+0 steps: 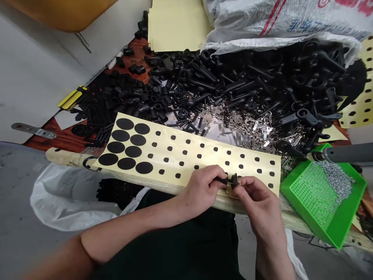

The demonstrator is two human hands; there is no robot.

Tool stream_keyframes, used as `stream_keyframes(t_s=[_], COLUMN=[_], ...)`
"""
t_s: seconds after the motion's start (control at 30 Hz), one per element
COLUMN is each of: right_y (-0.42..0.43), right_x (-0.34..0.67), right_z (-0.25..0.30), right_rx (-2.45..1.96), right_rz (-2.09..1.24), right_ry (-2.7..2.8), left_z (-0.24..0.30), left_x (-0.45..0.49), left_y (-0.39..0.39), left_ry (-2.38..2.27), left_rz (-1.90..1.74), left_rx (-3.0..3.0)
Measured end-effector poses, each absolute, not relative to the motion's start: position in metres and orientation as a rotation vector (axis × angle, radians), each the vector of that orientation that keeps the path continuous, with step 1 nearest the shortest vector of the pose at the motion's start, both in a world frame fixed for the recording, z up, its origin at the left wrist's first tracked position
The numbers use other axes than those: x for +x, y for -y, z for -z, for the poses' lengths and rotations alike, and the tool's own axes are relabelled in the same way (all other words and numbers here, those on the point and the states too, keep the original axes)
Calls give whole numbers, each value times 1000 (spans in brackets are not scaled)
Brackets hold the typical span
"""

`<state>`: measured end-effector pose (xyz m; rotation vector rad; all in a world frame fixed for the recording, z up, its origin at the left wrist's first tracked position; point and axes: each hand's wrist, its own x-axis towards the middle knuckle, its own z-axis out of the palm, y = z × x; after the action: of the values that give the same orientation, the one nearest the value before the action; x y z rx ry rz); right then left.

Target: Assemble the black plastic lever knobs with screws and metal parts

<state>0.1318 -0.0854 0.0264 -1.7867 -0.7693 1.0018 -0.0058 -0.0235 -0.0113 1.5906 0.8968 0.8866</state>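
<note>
Over the front edge of the bench, my left hand [204, 190] is closed around a small black plastic piece [222, 180], mostly covered by the fingers. Between the thumb and fingers of my right hand [260, 206] is a small black disc-like part [234, 180]. The two pieces face each other, with a thin light-coloured bit between them; whether they are joined I cannot tell. Beneath both hands lies a pale yellow sheet [189, 151] bearing large black round stickers [125, 135] at its left and rows of small black stickers [215, 149].
A green basket [338, 235] of small screws [335, 179] sits at right, a grey tool [346, 153] above it. Black plastic parts [201, 74] and metal clips [256, 124] are heaped behind the sheet. A white sack [262, 23] and yellow paper [177, 23] stand at the back.
</note>
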Motion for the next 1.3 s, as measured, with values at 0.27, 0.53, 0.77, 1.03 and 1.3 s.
stream_keyframes(t_s=[0.27,0.53,0.77,1.03,1.3], right_y=[86,85,84,78,84], right_x=[132,135,135,131,137], right_z=[-22,-24,-22,-24,-22], right_rx=[-1760,-1790,-1807,-1825,-1792], right_rz=[-923,-919,-951,-989,-955], right_ry=[729,829,842,852,920], left_z=[12,13,15,14,9], left_x=[-7,-8,-8,-9,-10], left_y=[23,23,23,23,18], left_ry=[-888,-880,-887,-894,-858], left_rz=[-876,-868,-844,-812,-740], left_rx=[1591,1611,1605,1582,1426])
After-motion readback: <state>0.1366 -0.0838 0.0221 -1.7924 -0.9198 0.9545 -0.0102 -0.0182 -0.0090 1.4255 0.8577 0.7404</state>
